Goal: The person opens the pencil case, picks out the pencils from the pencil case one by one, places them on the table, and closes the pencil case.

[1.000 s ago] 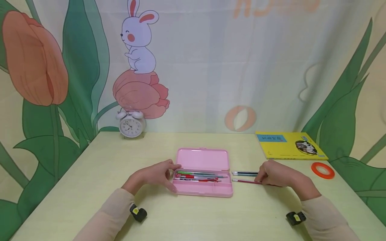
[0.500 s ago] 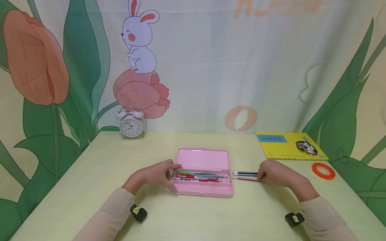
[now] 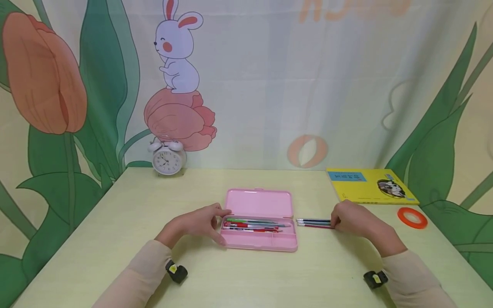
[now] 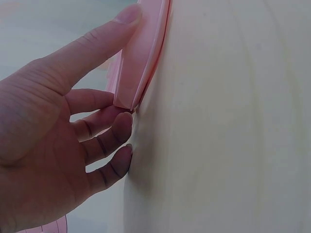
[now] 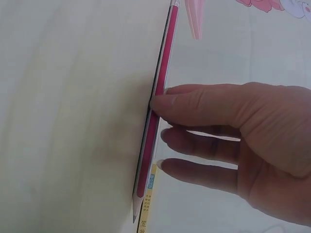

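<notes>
An open pink pencil case [image 3: 285,244] lies on the table, with several pens and pencils [image 3: 254,226] in its long back compartment. My left hand [image 3: 198,220] grips its left end; in the left wrist view the thumb lies on the front wall and fingers touch the corner. Right of the case, my right hand [image 3: 354,220] pinches a red-striped pencil [image 5: 165,58] between thumb and fingers. That pencil lies alongside a dark and a greenish pencil [image 3: 313,222], their ends pointing at the case. The hand hides their other ends in the head view.
A white alarm clock [image 3: 167,161] stands at the back left. At the back right lie a yellow book [image 3: 366,188] and an orange ring [image 3: 401,217]. The case's raised lid [image 3: 258,203] leans back behind it. A printed curtain [image 3: 246,85] hangs behind the table.
My right hand has moved the red pencil back toward the other two, closing the gap between them. The left hand and the pencil case have stayed in place.
</notes>
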Tool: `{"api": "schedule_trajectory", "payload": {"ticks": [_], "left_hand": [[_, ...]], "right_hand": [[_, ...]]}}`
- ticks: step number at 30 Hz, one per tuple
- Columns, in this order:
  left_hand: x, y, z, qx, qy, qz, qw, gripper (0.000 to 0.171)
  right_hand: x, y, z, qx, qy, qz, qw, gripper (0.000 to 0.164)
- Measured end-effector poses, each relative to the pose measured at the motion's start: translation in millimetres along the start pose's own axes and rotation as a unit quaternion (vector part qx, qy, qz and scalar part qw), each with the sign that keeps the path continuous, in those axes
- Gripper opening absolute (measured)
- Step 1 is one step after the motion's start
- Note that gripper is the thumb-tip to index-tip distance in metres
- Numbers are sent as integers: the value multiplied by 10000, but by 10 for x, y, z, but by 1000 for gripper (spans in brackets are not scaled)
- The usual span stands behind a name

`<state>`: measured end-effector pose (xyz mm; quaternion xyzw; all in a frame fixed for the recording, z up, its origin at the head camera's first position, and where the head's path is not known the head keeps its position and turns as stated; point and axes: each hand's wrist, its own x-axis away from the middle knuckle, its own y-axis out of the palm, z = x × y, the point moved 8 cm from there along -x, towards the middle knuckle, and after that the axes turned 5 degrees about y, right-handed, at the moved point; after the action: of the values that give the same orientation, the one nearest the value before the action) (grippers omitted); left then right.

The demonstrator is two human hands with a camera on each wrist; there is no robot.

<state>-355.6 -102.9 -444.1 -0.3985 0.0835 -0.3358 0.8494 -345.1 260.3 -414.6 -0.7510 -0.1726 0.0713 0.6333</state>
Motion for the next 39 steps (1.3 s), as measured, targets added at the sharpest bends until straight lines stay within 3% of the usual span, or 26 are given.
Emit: {"api": "schedule_trajectory", "payload": {"ticks": [13, 22, 39], "left_hand": [[8, -3, 15, 36, 6, -27, 10000, 93], [9, -1, -10, 84, -15, -17, 10000, 95], [-5, 1, -29, 47, -2, -32, 10000, 95]], "right_hand": [[5, -19, 13, 181, 236, -30, 9996, 7], [10, 1, -52, 432, 15, -60, 9990, 7], [-13, -6, -65, 524, 98, -45, 9986, 6]]}}
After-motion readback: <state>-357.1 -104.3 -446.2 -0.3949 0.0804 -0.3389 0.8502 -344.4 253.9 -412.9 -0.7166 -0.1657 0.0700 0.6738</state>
